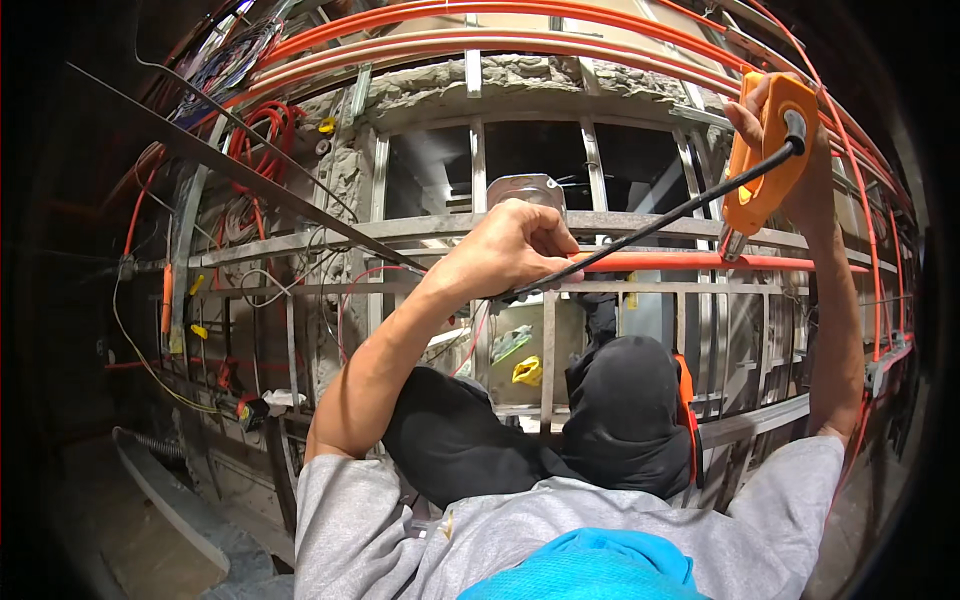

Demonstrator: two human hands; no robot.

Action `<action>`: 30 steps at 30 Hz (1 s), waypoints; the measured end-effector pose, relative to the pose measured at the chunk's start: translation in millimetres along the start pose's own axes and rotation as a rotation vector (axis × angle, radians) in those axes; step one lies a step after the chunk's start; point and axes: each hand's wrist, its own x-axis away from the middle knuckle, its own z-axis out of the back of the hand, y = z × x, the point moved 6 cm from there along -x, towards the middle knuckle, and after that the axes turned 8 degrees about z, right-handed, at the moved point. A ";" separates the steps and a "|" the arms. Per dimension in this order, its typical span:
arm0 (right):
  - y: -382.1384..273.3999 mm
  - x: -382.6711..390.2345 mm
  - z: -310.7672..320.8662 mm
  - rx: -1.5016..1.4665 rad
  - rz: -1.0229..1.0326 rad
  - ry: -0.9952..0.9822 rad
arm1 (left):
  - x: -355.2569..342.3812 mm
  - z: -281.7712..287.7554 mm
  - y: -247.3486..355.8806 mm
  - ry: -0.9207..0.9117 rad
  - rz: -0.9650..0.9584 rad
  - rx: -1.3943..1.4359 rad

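Note:
My right hand [775,125] is raised at the right, its fingers wrapped round the orange handle of a hacksaw [768,165]. The black frame of the saw slants down to the left, toward my other hand; its thin blade I cannot make out. Below the handle, a metal fitting comes down close to an orange conduit [650,261], which runs crosswise along the metal framing. In the middle, my left hand [515,245] is closed, thumb and fingers pinching the conduit's left end. A metal box [527,187] shows just behind that hand, partly hidden by it.
Metal rails [410,228] and upright studs surround my hands. Orange conduits [500,40] arch across the top. Coiled red cable [262,145] and loose wires hang at the left. My bent knees [625,410] are below the rails; a yellow piece [527,370] lies between them.

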 end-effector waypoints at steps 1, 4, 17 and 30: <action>5.3 -1.0 -5.8 -0.037 -0.148 -0.038 | 0.5 0.5 -0.6 -0.006 0.009 -0.002; 1.0 -12.0 -20.9 -0.268 -0.055 -0.009 | 2.8 1.4 -0.7 0.001 0.019 -0.010; 20.7 35.2 0.4 -0.098 -0.136 -0.124 | 12.2 2.5 7.4 0.129 -0.006 -0.124; 16.0 97.8 71.2 0.126 -0.198 -0.189 | -1.6 -3.9 -3.9 0.058 -0.037 -0.058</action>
